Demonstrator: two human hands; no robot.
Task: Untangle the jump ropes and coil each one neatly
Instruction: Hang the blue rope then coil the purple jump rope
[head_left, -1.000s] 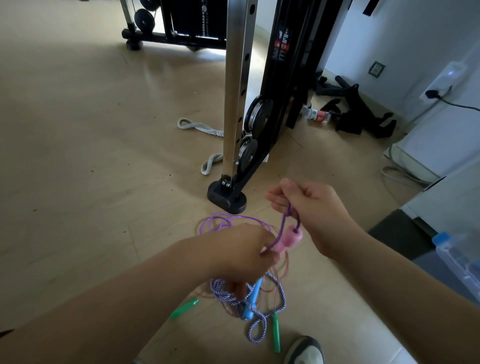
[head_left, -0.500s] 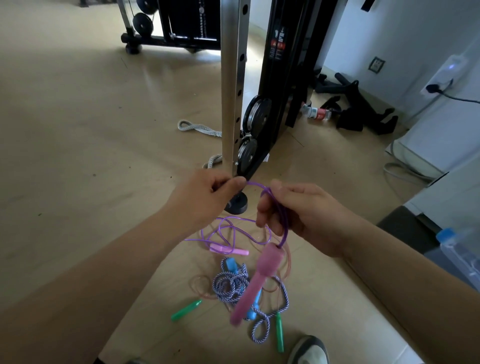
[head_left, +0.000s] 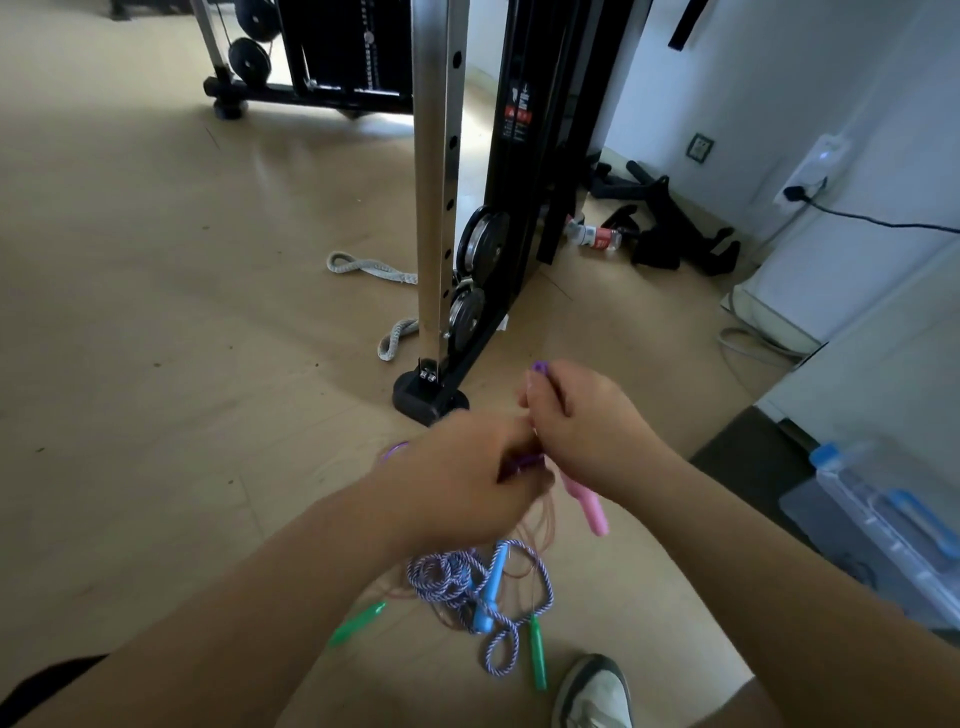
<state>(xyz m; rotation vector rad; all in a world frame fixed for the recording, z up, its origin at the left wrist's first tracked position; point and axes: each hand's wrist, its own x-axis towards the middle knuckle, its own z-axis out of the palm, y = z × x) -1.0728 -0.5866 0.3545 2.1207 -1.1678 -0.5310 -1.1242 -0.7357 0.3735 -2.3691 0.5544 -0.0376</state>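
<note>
Along the left side of the frame the wooden floor (head_left: 156, 312) ran wide to the edge. Right of it a grey rope (head_left: 371, 267) lay looped beside the steel upright (head_left: 436, 182) of a gym machine, whose black foot (head_left: 415, 400) stood just beyond the hands. At lower centre the left hand (head_left: 467, 478), blurred, curled its fingers round the purple rope (head_left: 540, 367). Touching it, the right hand (head_left: 587, 421) gripped the same rope in a closed fist, with a pink handle (head_left: 589, 509) hanging below. Under both hands, on the floor, a braided rope (head_left: 447, 577) lay tangled with a blue handle (head_left: 491, 592) and green handles (head_left: 358, 623), near a shoe (head_left: 597, 691). At the lower right edge sat a clear plastic box (head_left: 883, 545) with blue latches; I could not tell its contents.
</note>
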